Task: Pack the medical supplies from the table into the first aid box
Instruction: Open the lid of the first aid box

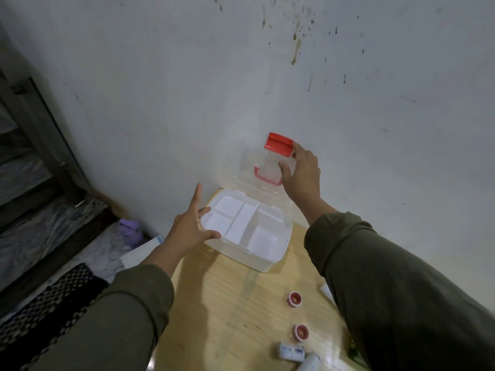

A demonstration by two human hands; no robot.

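Roll (292, 351) label unreadable; left hand (187, 231) spread at box (257, 253) edge, right hand (302, 172) grips lid (257, 167).

From my end both arms are stretched forward, olive sleeves down to the wrists. My left hand (191, 229) is flat and spread wide, fingers fanned out, thumb and fingertips resting on the near left corner, not gripping anything. My right hand (302, 173) is reaching higher and further out, palm facing left, thumb and forefinger pinched around the raised edge up there, wrist bent a bit
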